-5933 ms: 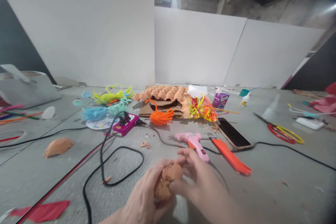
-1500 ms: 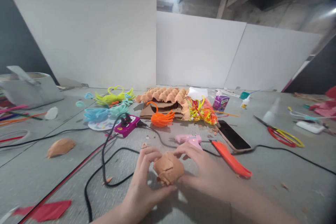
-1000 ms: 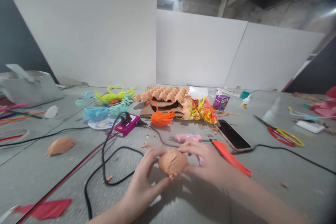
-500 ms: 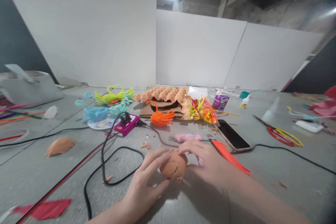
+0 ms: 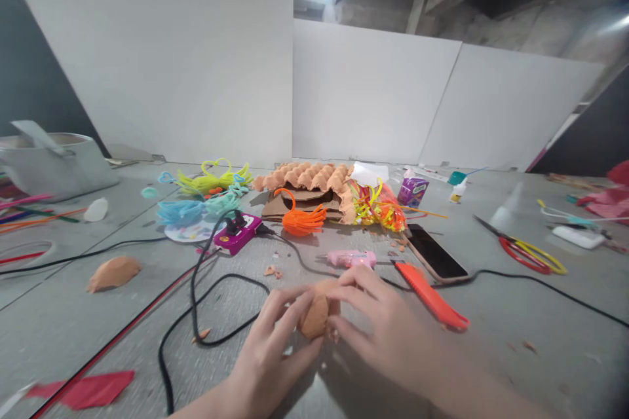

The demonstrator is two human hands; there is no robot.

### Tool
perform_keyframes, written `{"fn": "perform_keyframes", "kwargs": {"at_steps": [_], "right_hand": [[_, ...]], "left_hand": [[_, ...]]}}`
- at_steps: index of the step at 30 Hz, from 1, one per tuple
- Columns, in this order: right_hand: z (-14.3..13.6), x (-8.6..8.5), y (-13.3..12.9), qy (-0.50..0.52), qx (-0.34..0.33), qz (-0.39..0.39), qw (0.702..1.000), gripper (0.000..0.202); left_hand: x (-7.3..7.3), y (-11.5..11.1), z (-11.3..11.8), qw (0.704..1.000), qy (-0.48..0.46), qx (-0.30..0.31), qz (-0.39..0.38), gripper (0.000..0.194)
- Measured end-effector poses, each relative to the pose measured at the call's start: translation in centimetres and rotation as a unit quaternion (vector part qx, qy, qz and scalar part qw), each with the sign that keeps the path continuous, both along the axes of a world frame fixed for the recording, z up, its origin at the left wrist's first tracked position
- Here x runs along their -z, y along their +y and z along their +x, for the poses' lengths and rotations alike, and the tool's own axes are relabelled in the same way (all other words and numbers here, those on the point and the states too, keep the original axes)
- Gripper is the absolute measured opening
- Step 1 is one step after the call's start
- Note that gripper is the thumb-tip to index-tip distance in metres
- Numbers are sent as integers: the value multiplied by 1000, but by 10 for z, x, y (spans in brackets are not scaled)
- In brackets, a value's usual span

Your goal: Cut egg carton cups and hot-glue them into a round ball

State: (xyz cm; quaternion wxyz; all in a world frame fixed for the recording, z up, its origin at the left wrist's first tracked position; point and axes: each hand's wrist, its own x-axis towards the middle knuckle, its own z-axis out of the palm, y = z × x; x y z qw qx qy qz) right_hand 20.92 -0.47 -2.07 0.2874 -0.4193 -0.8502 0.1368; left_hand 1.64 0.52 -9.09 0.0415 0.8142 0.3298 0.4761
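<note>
Turned since the earlier frame, the rounded tan pulp piece [image 5: 313, 321] is pinched between left hand [image 5: 268, 344] and right hand [image 5: 382, 314], equally near; its long axis cannot be told.

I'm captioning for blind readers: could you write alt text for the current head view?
A left hand and right hand hold a small brown piece over a grey surface. Around and beyond lie a pink glue gun, orange cutter, purple power strip and egg tray.
</note>
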Motion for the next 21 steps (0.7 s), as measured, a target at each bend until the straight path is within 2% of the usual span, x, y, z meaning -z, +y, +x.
{"fn": "perform_keyframes", "kwargs": {"at_steps": [8,11,15,21], "right_hand": [[-9,7,-6,-16,39,-12,999,14],[-11,6,-8,7,72,-9,997,12],[-15,12,-9,58,109,5,992,21],[-20,19,-11,98,122,-5,988,24]], "left_hand": [[-2,-2,0,999,27,16,9,45],[-1,-3,-1,998,49,25,19,44],[2,-4,-2,997,58,28,32,41],[1,-3,-1,998,52,30,30,37]]}}
